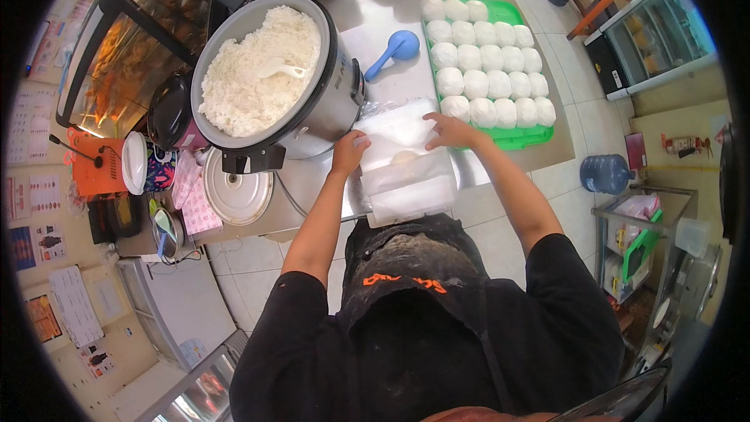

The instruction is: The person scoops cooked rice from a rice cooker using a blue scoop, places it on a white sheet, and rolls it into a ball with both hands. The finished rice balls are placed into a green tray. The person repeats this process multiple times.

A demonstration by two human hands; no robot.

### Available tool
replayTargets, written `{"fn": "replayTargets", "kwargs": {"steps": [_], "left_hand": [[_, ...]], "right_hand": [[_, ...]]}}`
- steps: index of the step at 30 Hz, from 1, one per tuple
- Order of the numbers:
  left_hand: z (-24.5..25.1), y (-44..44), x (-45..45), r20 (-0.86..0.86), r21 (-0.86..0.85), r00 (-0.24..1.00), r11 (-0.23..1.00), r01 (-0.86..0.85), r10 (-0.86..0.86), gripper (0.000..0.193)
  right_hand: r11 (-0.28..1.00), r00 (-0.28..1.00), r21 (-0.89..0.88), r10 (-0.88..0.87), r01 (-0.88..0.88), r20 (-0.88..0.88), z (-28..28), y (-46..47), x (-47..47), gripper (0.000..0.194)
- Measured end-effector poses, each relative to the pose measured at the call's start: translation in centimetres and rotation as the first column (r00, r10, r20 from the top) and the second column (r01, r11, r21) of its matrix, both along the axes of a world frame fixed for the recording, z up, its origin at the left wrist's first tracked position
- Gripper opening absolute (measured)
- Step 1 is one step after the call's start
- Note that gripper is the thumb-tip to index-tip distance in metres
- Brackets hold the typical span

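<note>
A stack of thin translucent wrapping sheets lies at the counter's front edge, before my body. A pale rounded mound shows at the middle of the stack, partly veiled by a sheet. At the stack's left edge is my left hand, thumb and fingers close together; whether they pinch a sheet is unclear. My right hand reaches over the right edge, thumb and forefinger spread apart. Behind it, rows of white wrapped balls fill much of a green tray.
A large cooker full of rice stands at left, a white paddle in it. Between cooker and tray lies a blue ladle. A round metal lid and patterned pot sit further left. A water bottle is on the floor.
</note>
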State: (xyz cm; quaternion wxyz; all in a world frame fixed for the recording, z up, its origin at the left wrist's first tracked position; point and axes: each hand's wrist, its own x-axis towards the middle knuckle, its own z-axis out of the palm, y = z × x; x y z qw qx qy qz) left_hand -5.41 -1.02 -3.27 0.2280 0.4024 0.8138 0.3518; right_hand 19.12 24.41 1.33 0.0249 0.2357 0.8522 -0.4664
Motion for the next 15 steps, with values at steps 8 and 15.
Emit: {"fn": "replayTargets", "kwargs": {"steps": [8, 15], "left_hand": [[0.0, 0.0, -0.1, 0.077, -0.091, 0.997, 0.996, 0.003, 0.004, 0.03], [1.7, 1.4, 1.3, -0.056, -0.17, 0.985, 0.974, 0.152, -0.164, 0.071]], "right_hand": [[0.982, 0.994, 0.178, -0.081, 0.066, 0.079, -3.2, 0.4, 1.6, 0.025], [0.844, 0.961, 0.535, 0.111, 0.043, -0.252, 2.0, -6.7, 1.9, 0.028]]}}
